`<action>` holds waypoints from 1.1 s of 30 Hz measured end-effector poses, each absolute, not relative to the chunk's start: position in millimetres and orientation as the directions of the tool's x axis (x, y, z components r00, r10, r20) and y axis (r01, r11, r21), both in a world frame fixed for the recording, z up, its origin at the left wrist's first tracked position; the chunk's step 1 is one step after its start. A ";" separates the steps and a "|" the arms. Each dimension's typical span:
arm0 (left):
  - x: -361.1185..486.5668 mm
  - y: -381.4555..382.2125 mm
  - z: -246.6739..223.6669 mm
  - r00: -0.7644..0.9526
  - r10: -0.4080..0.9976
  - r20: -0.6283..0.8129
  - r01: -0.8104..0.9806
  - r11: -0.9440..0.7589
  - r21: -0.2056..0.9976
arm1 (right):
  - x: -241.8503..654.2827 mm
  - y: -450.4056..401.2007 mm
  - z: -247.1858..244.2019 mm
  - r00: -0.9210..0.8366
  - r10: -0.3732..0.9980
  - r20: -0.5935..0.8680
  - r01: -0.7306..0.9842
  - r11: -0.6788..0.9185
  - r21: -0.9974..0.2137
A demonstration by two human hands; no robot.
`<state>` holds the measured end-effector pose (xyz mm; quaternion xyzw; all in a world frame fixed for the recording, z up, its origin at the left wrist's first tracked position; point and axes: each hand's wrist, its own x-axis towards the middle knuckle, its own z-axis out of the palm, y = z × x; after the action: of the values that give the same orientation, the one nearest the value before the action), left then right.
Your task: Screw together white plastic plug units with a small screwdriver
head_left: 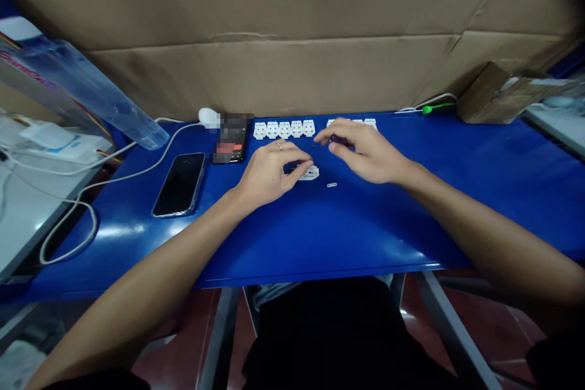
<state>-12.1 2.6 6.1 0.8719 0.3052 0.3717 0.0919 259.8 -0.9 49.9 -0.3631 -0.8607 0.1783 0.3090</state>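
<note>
My left hand [276, 172] is closed in a pinch, thumb and forefinger meeting at the upper edge of a small white plastic part [311, 174] on the blue table. Whatever is between those fingertips is too small to make out. Over to the right, my right hand [368, 151] hovers with curled fingers around a dark purple, rounded object [337, 139], mostly hidden by the hand. A small pale flat piece with holes [331, 184] lies between and below the hands. Near my right fingertips is a tiny dark bit [313, 146].
White plastic units [284, 129] stand in a row at the back; more [370, 124] are partly behind my right hand. Two phones, one dark [179, 186] and one with a lit screen [231, 140], lie left, beside a white cable [94, 219]. A cardboard box [496, 94] is at right.
</note>
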 end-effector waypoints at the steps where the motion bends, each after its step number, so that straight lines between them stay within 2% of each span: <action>1: -11.9 2.6 6.1 0.534 0.608 0.587 0.461 -0.792 0.400 | 262.8 -0.7 51.9 -0.533 0.724 0.439 0.526 0.689 -0.498; 7: -10.2 2.3 4.9 0.522 0.632 0.572 0.455 -0.774 0.440 | 281.7 0.1 55.7 -0.556 0.649 0.519 0.580 0.750 -0.317; 9: -9.3 1.9 4.2 0.523 0.629 0.574 0.449 -0.777 0.442 | 286.1 -1.6 54.0 -0.555 0.643 0.527 0.580 0.754 -0.310; 10: -8.8 1.5 3.9 0.524 0.629 0.574 0.446 -0.777 0.444 | 287.0 -3.2 53.3 -0.531 0.660 0.532 0.576 0.741 -0.344; 12: -7.9 0.7 3.7 0.529 0.630 0.568 0.440 -0.777 0.451 | 285.5 -7.8 52.6 -0.438 0.724 0.533 0.530 0.687 -0.497; 14: -7.3 -0.4 4.1 0.532 0.635 0.560 0.437 -0.773 0.460 | 280.1 -13.4 52.5 -0.325 0.788 0.523 0.393 0.615 -0.684; 17: -7.2 -1.5 5.5 0.527 0.645 0.554 0.429 -0.764 0.481 | 270.2 -21.3 52.5 -0.276 0.823 0.497 0.198 0.554 -0.808; 22: -8.8 -0.5 5.9 0.541 0.652 0.531 0.416 -0.756 0.505 | 265.5 -26.5 51.7 -0.303 0.842 0.447 0.203 0.515 -0.833; 28: -9.3 1.0 4.0 0.542 0.640 0.544 0.397 -0.766 0.505 | 267.7 -26.6 52.1 -0.282 0.824 0.492 0.188 0.550 -0.814; 33: -9.2 0.7 6.0 0.543 0.639 0.546 0.384 -0.766 0.515 | 269.4 -21.4 48.7 -0.362 0.750 0.553 0.154 0.633 -0.758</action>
<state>-9.2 0.7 6.0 0.8617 0.2967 0.3750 0.1697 269.4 -21.4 48.7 -0.2956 -0.7649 0.3096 0.4814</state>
